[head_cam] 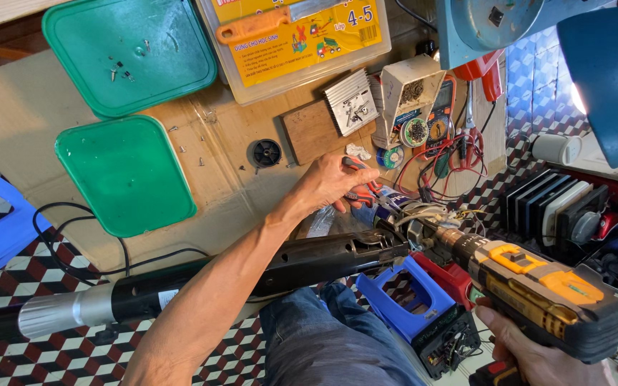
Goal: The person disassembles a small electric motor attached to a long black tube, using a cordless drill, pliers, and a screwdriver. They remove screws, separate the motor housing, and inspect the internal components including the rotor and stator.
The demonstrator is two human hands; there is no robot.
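While the right hand [531,350] grips the yellow-black cordless drill [538,289], its bit meets the end of the long black tube-shaped appliance [252,275] lying across the lap. The left hand [334,182] closes on red-handled pliers [361,193] just beyond. This looks like a screw-driving step; next, the bit must sit straight in the screw head.

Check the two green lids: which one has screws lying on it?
The upper green lid, near the top edge: small screws lie on it. The lower green lid is bare; loose screws lie beside it on the cardboard.
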